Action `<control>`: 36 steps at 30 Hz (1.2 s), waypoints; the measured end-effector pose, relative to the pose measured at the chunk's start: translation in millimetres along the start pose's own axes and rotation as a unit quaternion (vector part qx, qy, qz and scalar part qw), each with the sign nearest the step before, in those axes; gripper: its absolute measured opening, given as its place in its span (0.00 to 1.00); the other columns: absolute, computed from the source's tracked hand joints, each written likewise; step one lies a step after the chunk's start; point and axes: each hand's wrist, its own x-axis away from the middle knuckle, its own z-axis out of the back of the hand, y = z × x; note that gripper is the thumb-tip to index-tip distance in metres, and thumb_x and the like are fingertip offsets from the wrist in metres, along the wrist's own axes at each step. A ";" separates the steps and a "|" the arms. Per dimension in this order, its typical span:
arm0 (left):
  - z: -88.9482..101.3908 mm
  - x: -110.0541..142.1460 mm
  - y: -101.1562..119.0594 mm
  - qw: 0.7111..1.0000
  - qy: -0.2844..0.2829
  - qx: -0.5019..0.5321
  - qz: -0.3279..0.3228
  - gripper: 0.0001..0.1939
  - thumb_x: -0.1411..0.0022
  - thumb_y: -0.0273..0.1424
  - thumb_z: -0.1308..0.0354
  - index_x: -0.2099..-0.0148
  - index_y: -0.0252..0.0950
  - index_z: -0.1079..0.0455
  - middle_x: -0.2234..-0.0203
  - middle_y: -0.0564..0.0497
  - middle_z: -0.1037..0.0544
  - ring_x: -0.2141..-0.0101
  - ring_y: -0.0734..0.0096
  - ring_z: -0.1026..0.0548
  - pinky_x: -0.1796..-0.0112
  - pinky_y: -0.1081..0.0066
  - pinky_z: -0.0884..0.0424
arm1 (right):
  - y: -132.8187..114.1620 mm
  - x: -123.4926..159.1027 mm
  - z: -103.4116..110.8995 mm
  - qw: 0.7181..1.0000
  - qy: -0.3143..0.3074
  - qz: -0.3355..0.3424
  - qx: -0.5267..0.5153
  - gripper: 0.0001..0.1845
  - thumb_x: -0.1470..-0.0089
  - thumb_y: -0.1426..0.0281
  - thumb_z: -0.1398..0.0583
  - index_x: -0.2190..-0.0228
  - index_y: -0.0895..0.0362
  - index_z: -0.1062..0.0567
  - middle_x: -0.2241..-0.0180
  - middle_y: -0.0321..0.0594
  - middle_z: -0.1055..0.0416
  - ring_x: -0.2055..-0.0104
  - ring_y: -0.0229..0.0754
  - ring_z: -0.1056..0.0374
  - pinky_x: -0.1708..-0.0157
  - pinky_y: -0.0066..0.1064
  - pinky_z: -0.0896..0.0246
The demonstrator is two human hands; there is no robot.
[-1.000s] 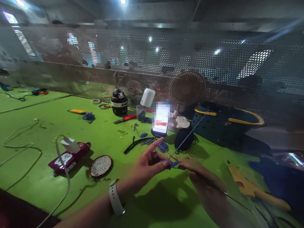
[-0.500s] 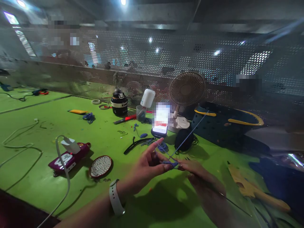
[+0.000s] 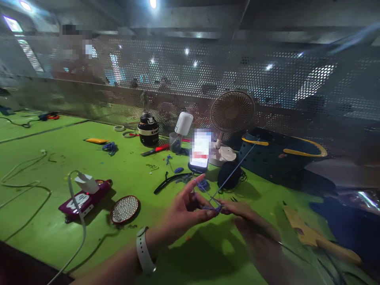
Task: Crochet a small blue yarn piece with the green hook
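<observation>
My left hand (image 3: pixel 184 209) pinches a small piece of blue knitting (image 3: pixel 212 208) between thumb and fingers. Its index finger is raised, with a strand of blue yarn (image 3: pixel 234 170) running near it. This strand stretches up to the blue basket (image 3: pixel 267 158) behind. My right hand (image 3: pixel 249 225) grips a long thin knitting needle (image 3: pixel 292 252), whose rear end sticks out past the wrist. Both hands meet at the knitting above the table, fingertips close together. The needle's tip and the stitches are too small to make out clearly.
Behind my hands stand a lit phone (image 3: pixel 199 152), a fan (image 3: pixel 231 114) and a dark yarn ball (image 3: pixel 229 175). On the left lie a purple power strip (image 3: pixel 86 200) with a cable and a round studded disc (image 3: pixel 125 209). Yellow-handled scissors (image 3: pixel 308 233) rest at right.
The yarn at the fingertips has shifted and a small open loop now shows above the knitting. Both hands stay in nearly the same place; the view has moved slightly.
</observation>
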 end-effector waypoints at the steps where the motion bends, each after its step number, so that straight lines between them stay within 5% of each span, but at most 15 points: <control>1: 0.5 -0.4 -1.0 1.000 0.000 -0.005 0.003 0.51 0.51 0.22 0.28 0.31 0.33 0.51 0.72 0.53 0.22 0.69 0.74 0.24 0.61 0.69 0.29 | 1.5 0.2 0.0 1.000 0.010 -0.010 -0.009 0.11 0.39 0.67 0.40 0.56 0.41 0.21 0.55 0.33 0.20 0.53 0.43 0.24 0.52 0.36 0.27; 6: 1.4 -1.1 -3.7 0.997 0.016 -0.068 -0.018 0.50 0.50 0.25 0.29 0.30 0.34 0.51 0.72 0.53 0.23 0.69 0.71 0.25 0.61 0.66 0.29 | 7.6 -1.3 2.8 0.997 0.001 -0.059 0.058 0.09 0.40 0.66 0.40 0.60 0.47 0.19 0.62 0.36 0.18 0.62 0.43 0.21 0.64 0.29 0.22; 8: -0.7 0.4 -3.5 0.988 0.029 -0.144 -0.053 0.49 0.50 0.25 0.30 0.30 0.34 0.50 0.71 0.52 0.22 0.68 0.68 0.24 0.58 0.62 0.29 | 6.5 -1.2 3.9 0.991 -0.005 -0.051 0.123 0.09 0.40 0.66 0.39 0.59 0.48 0.20 0.59 0.37 0.19 0.59 0.44 0.22 0.60 0.31 0.23; 12: -6.1 4.2 -3.4 0.965 0.029 -0.244 -0.089 0.46 0.49 0.24 0.31 0.31 0.33 0.47 0.72 0.52 0.21 0.67 0.65 0.23 0.52 0.56 0.32 | 1.3 -1.6 5.7 0.972 -0.047 0.087 0.212 0.16 0.40 0.68 0.40 0.50 0.44 0.24 0.50 0.39 0.22 0.49 0.49 0.26 0.47 0.46 0.31; 16: -5.7 4.2 -7.4 0.992 0.000 -0.121 -0.027 0.51 0.51 0.25 0.29 0.30 0.33 0.51 0.72 0.52 0.21 0.68 0.67 0.22 0.57 0.62 0.28 | 0.1 -5.2 4.4 0.964 -0.031 0.173 0.198 0.20 0.39 0.69 0.40 0.46 0.42 0.28 0.49 0.39 0.23 0.48 0.49 0.26 0.46 0.49 0.34; 21: 0.6 1.3 -11.0 1.000 -0.013 -0.003 0.021 0.51 0.53 0.24 0.27 0.31 0.34 0.48 0.72 0.53 0.21 0.69 0.72 0.23 0.60 0.67 0.28 | -8.0 -11.7 2.1 0.990 0.003 0.113 0.080 0.12 0.37 0.62 0.41 0.54 0.40 0.22 0.56 0.35 0.19 0.53 0.45 0.24 0.49 0.44 0.31; 29: 2.7 0.7 -1.6 0.999 0.003 -0.006 0.037 0.36 0.50 0.23 0.28 0.40 0.36 0.33 0.71 0.52 0.21 0.67 0.73 0.23 0.60 0.69 0.30 | -10.1 -15.2 12.1 0.999 0.006 0.039 0.025 0.08 0.41 0.65 0.38 0.61 0.43 0.18 0.63 0.36 0.17 0.59 0.48 0.22 0.60 0.41 0.23; 36: 3.3 0.6 0.4 1.000 -0.014 -0.007 0.027 0.33 0.48 0.23 0.30 0.40 0.38 0.33 0.70 0.53 0.22 0.67 0.73 0.24 0.60 0.69 0.31 | -10.5 -19.7 16.3 1.000 -0.015 -0.020 -0.006 0.08 0.41 0.66 0.38 0.64 0.46 0.17 0.65 0.38 0.17 0.62 0.47 0.20 0.63 0.36 0.21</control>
